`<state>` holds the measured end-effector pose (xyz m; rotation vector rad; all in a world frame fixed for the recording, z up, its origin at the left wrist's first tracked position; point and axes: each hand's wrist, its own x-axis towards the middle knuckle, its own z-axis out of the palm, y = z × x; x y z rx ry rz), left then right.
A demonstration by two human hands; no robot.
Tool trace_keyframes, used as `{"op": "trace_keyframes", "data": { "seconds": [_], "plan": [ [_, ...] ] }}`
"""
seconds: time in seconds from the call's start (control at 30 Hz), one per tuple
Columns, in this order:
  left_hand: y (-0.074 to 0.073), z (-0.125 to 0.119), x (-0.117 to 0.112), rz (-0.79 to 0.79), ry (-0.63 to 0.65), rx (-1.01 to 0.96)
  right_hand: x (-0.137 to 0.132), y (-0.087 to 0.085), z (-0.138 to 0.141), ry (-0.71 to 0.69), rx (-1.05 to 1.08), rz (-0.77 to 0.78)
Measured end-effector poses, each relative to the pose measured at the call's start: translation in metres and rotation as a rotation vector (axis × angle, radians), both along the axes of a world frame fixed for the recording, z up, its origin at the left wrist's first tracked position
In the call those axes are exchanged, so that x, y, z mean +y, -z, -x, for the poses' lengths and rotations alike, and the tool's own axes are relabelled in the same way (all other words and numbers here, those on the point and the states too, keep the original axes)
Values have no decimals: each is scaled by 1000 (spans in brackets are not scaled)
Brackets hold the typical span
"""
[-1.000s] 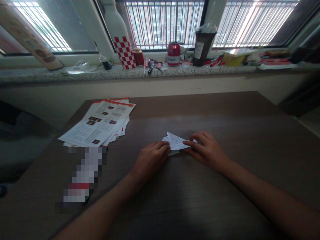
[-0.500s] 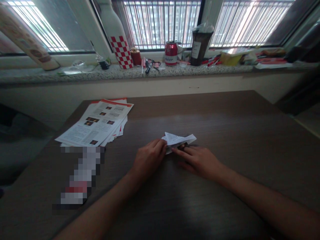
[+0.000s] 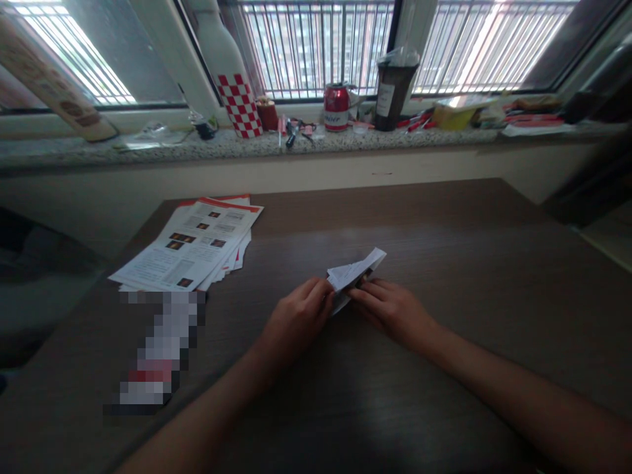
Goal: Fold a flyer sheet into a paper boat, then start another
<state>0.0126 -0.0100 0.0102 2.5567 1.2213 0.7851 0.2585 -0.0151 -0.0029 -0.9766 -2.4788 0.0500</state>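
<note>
A small folded sheet of printed paper (image 3: 351, 271) is between my two hands, over the middle of the dark wooden table (image 3: 444, 250). My left hand (image 3: 302, 309) pinches its left end, with thumb and fingers closed together. At the near right side of the paper, my right hand (image 3: 395, 309) has its fingers bent and pressed on the edge. One pointed flap of the paper rises toward the upper right. The fingertips of both hands hide part of the folds.
Left on the table lies a stack of printed sheets (image 3: 197, 243), with a pixelated item (image 3: 162, 355) in front. Along the windowsill (image 3: 172, 150) stand a checkered bottle (image 3: 239, 105), a red can (image 3: 336, 108), a dark drink cup (image 3: 394, 92) and small clutter.
The folded paper has tilted, its right tip swinging up and away. My right hand's fingers have gone from stretched along the paper to bent against its edge. My left hand stays on its end.
</note>
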Motion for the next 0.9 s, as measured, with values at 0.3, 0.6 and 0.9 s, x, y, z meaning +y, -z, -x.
{"op": "trace_keyframes", "data": {
  "seconds": [0.3,0.6,0.9],
  "plan": [
    [-14,3,-6,-85,103,291,2,-3,1,16,-7,-17],
    [-3,4,-2,23,136,81,5,0,0,-9,6,25],
    [-9,6,-5,31,46,-106,6,-5,-5,5,-3,-27]
  ]
}}
